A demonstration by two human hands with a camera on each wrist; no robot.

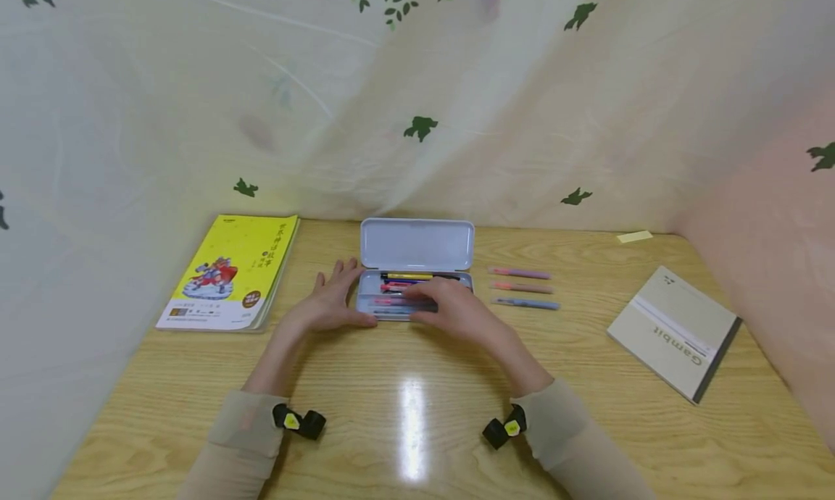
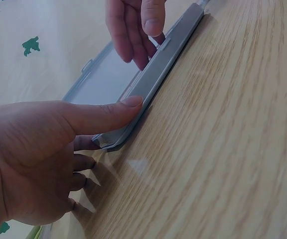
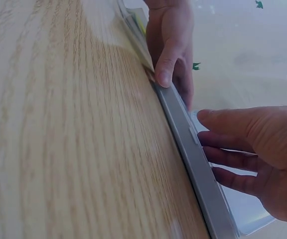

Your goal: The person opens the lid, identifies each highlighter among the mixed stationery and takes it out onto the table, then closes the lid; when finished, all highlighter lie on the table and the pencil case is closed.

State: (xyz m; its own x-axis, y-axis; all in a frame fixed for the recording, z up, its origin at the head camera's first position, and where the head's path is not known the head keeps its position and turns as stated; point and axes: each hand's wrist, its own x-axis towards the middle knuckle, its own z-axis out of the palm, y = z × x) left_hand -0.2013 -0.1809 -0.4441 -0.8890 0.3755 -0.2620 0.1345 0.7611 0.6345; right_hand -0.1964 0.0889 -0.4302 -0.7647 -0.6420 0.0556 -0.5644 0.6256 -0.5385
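Note:
A light blue-grey pencil case [image 1: 417,243] lies with its lid raised at the back. Inside it are several pens, among them a yellow pencil-like one [image 1: 407,276] and pink ones. My left hand [image 1: 329,301] holds the case's left end, its thumb along the front wall [image 2: 133,102] and a finger at the back corner. Over the right half of the case is my right hand [image 1: 453,308], with its fingers bent loosely down into the tray. Its thumb stands apart from the fingers in the right wrist view, and some fingertips are hidden behind the case wall.
To the right of the case lie three pens in a row: purple [image 1: 522,273], brownish-orange [image 1: 524,288] and blue [image 1: 528,303]. A yellow book [image 1: 235,261] lies at the left, a grey Gambit notebook [image 1: 675,333] at the right. A curtain [image 1: 417,174] hangs behind the table.

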